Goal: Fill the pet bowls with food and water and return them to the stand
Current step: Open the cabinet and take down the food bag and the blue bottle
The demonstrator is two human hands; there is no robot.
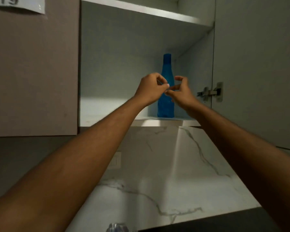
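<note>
at the very bottom edge a clear, glassy thing [117,227] pokes into view, too blurred to name, beside a dark counter edge [208,223]. two bare forearms rise from the lower corners and meet in the middle. behind them runs a white marble-look wall [157,156] with grey veins, and a pale switch plate [115,160] sits on it near the left forearm.

the left hand [151,88] is raised in front of the open wall cupboard with its fingers curled in and the thumb tip pressed against a fingertip; nothing shows between them. the right hand [181,91] is just beside it, fingers loosely bent in a c shape with thumb and forefinger apart, holding nothing. the fingertips of the two hands touch or nearly touch; i cannot tell which.

directly behind the hands a blue bottle [167,67] stands upright on the lower shelf [107,108] of the cupboard, towards its right side, cap on. the hands cover its middle, but neither one grips it.

to the right the cupboard door [258,64] is swung open, hung on a metal hinge [209,93]. to the left a closed brown door [33,72] carries a paper label [17,4] with the number 19. an upper shelf [149,11] crosses the cupboard at the top.
</note>
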